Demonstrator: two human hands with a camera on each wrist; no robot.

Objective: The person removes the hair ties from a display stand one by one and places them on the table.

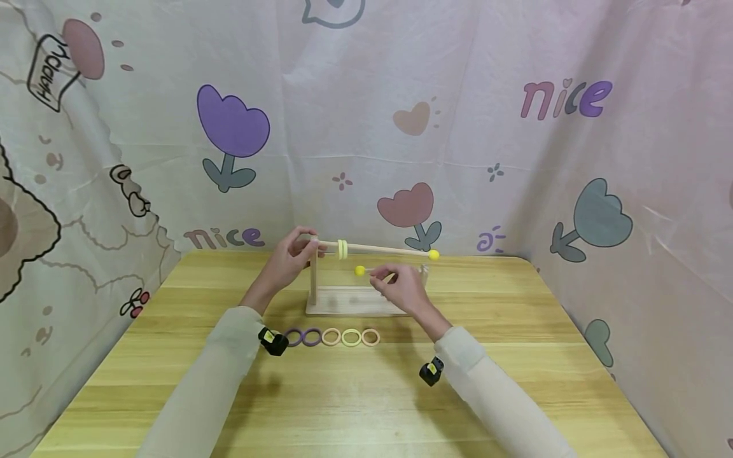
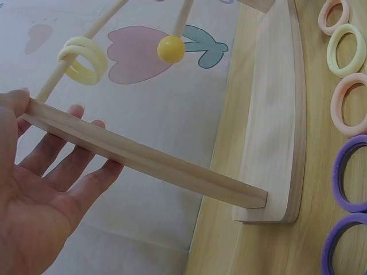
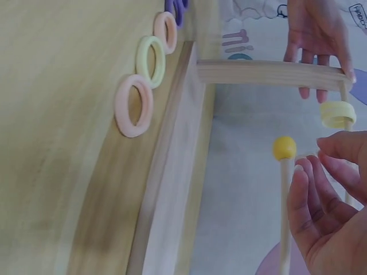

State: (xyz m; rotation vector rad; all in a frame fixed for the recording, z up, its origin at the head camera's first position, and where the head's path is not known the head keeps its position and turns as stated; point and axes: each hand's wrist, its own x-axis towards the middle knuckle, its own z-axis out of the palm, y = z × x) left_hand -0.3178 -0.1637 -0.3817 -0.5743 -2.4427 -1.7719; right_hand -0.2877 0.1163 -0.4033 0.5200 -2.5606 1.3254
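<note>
In the head view a wooden rack (image 1: 313,273) stands on the table. My left hand (image 1: 292,254) grips the top of its left upright (image 2: 143,152), thumb at the top end and fingers along the far side. Two pale yellow hair ties (image 2: 85,60) hang on the upper rod (image 1: 383,249) near that hand. A yellow ball (image 1: 434,255) caps the rod's other end. My right hand (image 1: 401,287) is beside the lower rod (image 3: 285,217), close to its yellow ball (image 3: 284,148). Its fingers are loosely bent, thumb and fingertips apart, with nothing seen held between them.
In front of the rack's base (image 1: 355,302) several hair ties lie in a row: purple (image 1: 294,337), peach (image 1: 331,337) and pale yellow (image 1: 351,338) ones. A printed cloth (image 1: 355,127) hangs behind the wooden table (image 1: 355,401) and along its sides.
</note>
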